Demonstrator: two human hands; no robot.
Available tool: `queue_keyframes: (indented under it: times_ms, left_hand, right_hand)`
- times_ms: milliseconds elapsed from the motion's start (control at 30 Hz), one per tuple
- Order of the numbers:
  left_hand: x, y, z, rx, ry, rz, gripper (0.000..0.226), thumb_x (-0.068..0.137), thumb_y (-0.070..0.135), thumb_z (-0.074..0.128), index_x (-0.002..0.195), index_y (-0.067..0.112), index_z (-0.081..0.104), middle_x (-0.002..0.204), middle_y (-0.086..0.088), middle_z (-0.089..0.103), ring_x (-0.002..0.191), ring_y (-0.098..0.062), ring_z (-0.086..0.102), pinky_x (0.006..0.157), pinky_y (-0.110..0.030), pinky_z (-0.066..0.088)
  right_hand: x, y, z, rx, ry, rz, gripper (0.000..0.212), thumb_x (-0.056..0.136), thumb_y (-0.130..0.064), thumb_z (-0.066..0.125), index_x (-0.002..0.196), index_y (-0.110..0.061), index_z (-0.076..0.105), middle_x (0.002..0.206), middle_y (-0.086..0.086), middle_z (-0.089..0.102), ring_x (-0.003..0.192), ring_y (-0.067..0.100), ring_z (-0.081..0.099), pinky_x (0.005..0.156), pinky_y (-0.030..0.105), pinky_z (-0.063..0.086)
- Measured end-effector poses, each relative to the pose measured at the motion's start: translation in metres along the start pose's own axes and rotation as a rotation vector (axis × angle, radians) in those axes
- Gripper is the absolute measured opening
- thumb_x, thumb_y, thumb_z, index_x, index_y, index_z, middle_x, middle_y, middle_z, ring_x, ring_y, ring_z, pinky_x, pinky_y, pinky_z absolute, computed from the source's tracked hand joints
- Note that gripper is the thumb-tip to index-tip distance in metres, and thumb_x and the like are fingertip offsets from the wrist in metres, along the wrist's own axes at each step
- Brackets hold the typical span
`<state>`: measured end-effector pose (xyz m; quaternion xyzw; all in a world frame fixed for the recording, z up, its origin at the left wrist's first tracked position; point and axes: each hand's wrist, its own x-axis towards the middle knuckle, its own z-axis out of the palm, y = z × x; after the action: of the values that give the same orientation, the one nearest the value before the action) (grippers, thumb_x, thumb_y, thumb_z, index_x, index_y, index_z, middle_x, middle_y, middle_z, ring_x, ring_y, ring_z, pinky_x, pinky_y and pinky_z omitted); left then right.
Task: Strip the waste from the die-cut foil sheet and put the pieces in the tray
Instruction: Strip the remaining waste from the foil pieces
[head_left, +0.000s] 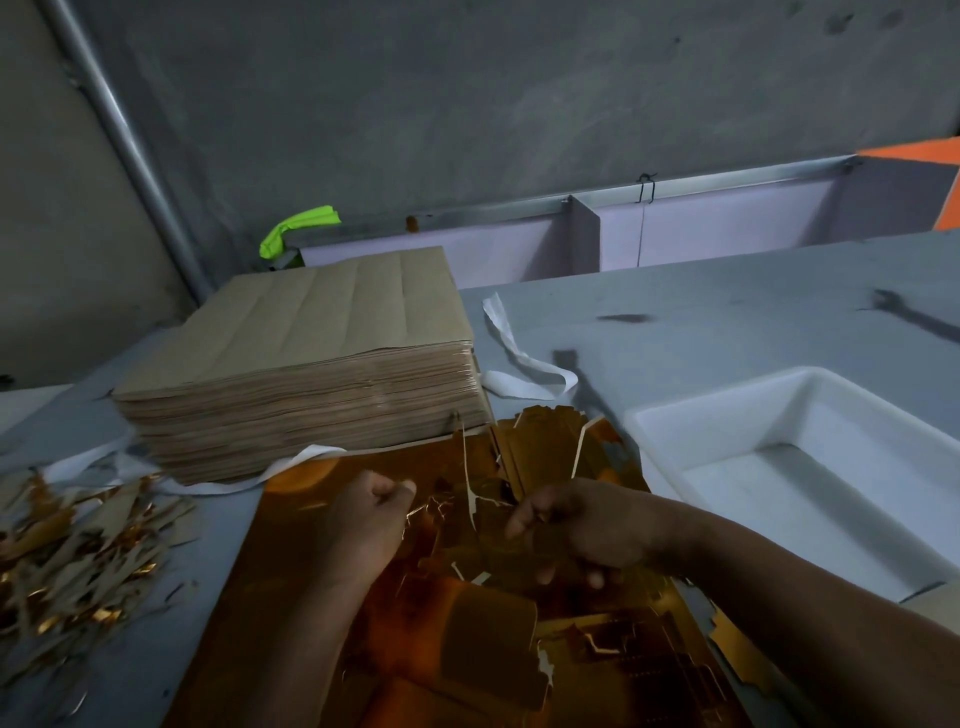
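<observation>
- One heap of scraps (78, 551), brown and gold, is seen at the far left of the grey surface (727, 312).
- A tall stack of brown sheets (301, 364) is set behind and to the right of it, with a white strap (519, 358) lying at the stack's right side.
- The gold foil sheet (301, 597) is spread on the surface in front of the stack, torn and lifted along its middle.
- The left hand (363, 525) is clenched on the sheet; whether anything is pinched in it cannot be told.
- The right hand (576, 530) is closed around torn foil waste (474, 499) at the sheet's middle.
- The white tray (727, 410) is placed just right of the sheet.
</observation>
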<state>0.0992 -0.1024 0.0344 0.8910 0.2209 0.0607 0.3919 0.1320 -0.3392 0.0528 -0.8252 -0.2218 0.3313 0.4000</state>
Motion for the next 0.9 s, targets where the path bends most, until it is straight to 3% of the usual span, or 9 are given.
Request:
queue_keyframes:
  times_ms: [133,300,433,600,767,900]
  left_hand:
    - [0.000,-0.017,-0.011,0.154,-0.136,-0.083,0.030,0.098,0.049,0.047,0.088,0.022,0.054,0.087,-0.003,0.062,0.077,-0.016,0.059,0.066,-0.030,0.046]
    - [0.000,-0.024,-0.013,0.250,-0.199,-0.099,0.035,0.098,0.053,0.045,0.090,0.021,0.058,0.081,0.000,0.063,0.071,-0.012,0.059,0.062,-0.027,0.044]
    - [0.001,-0.018,-0.011,0.225,-0.231,-0.095,0.038,0.099,0.052,0.043,0.091,0.019,0.062,0.080,-0.001,0.064,0.068,-0.014,0.058,0.065,-0.029,0.046]
    - [-0.002,-0.010,-0.009,0.215,-0.316,-0.055,0.033,0.098,0.051,0.046,0.096,0.023,0.063,0.097,-0.003,0.066,0.087,-0.018,0.063,0.079,-0.034,0.052]
    - [-0.004,-0.007,-0.008,0.133,-0.391,-0.061,0.019,0.095,0.040,0.058,0.096,0.022,0.065,0.097,0.000,0.065,0.091,-0.015,0.060,0.075,-0.029,0.046]
    - [-0.006,-0.006,-0.008,0.075,-0.374,-0.057,0.021,0.099,0.036,0.052,0.096,0.019,0.063,0.096,-0.002,0.064,0.089,-0.017,0.059,0.069,-0.028,0.042]
  right_hand:
    - [-0.002,-0.001,0.002,-0.051,-0.055,0.022,0.011,0.101,-0.026,0.053,0.102,-0.032,0.062,0.085,-0.004,0.074,0.044,0.004,0.047,0.042,0.016,0.036]
    - [-0.004,-0.004,0.003,-0.115,-0.095,0.046,0.014,0.100,-0.027,0.053,0.108,-0.022,0.063,0.091,-0.002,0.073,0.049,0.006,0.049,0.050,0.021,0.037]
    - [-0.008,-0.008,0.003,-0.156,-0.155,0.044,0.014,0.101,-0.024,0.051,0.091,-0.031,0.059,0.094,-0.002,0.071,0.053,0.008,0.050,0.052,0.022,0.038]
    - [-0.009,-0.010,0.003,-0.213,-0.193,0.064,0.009,0.101,-0.026,0.051,0.096,-0.029,0.059,0.093,-0.003,0.069,0.056,0.007,0.051,0.053,0.020,0.040]
    - [-0.009,-0.010,0.003,-0.224,-0.224,0.070,0.013,0.101,-0.026,0.051,0.093,-0.032,0.058,0.091,-0.003,0.067,0.057,0.007,0.051,0.052,0.019,0.040]
    - [-0.010,-0.010,0.003,-0.211,-0.226,0.072,0.013,0.101,-0.026,0.051,0.093,-0.033,0.058,0.094,0.000,0.067,0.056,0.007,0.050,0.053,0.020,0.038]
